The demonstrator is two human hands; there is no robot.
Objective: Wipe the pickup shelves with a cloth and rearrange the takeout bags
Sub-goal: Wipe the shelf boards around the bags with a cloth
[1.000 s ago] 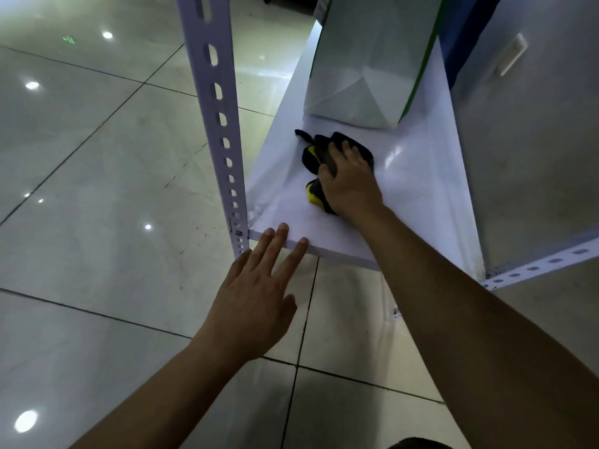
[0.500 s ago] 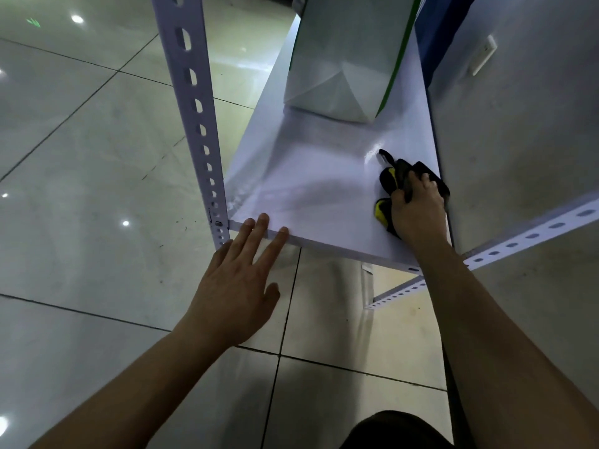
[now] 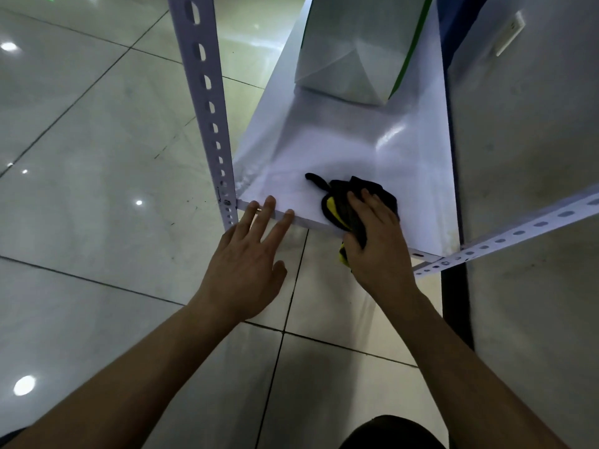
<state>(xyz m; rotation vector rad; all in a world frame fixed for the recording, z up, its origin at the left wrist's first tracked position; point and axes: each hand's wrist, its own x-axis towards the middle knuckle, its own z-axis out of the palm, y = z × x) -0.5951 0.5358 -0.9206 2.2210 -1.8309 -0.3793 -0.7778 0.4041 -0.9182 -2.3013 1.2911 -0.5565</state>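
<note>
While the flat left hand (image 3: 244,270) touches the shelf (image 3: 356,150) edge, the right hand (image 3: 377,251) grips the cloth (image 3: 340,202), tail pointing left.

Two bare forearms, no sleeves (dark clothing (image 3: 392,432) at bottom edge)

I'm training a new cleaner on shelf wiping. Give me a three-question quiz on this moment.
1. True or false: the right hand presses the black and yellow cloth at the front edge of the white shelf.
2. Where do the left hand's fingertips rest?
A. on the takeout bag
B. on the shelf's front edge beside the slotted post
C. on the cloth
3. Fill in: the takeout bag stands on the shelf ______ the cloth, not touching it.

Key: 1 true; 2 B, next to the slotted post; 3 behind.
</note>
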